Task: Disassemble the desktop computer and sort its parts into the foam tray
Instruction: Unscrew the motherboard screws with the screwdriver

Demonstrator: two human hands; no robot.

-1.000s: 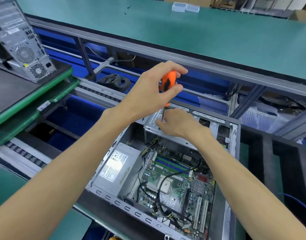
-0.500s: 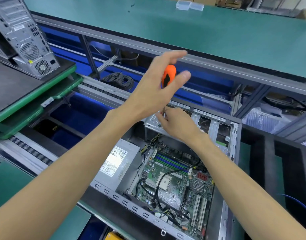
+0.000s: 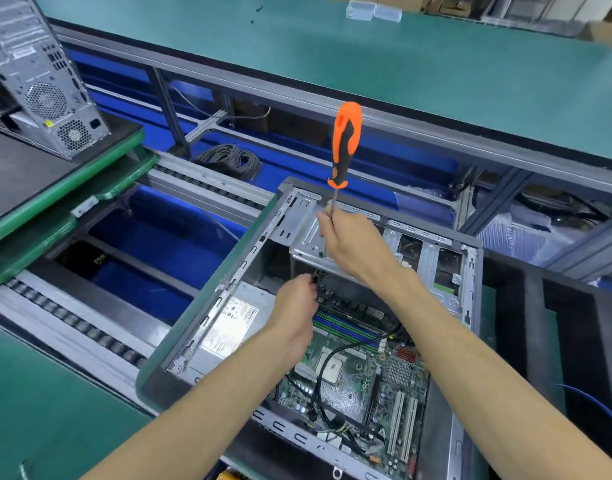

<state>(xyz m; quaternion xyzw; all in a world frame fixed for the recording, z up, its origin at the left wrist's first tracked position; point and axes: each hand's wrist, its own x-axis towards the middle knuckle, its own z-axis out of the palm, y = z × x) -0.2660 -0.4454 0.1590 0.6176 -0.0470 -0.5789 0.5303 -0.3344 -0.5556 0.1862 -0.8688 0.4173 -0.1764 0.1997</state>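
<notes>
My left hand (image 3: 295,306) has let go of the screwdriver (image 3: 344,147), now curled under the drive cage (image 3: 306,233), grip unclear. Right hand (image 3: 349,242) pinches the upright shaft. Open desktop computer (image 3: 335,341) directly below.

Right hand (image 3: 349,247) pinches screwdriver (image 3: 344,143) shaft; left hand (image 3: 297,306) inside open case (image 3: 228,289).

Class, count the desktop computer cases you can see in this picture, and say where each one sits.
2. One open case lies in front of the person, its motherboard exposed. A second, closed tower stands on the raised platform at far left. Others may lie outside the view.
</notes>
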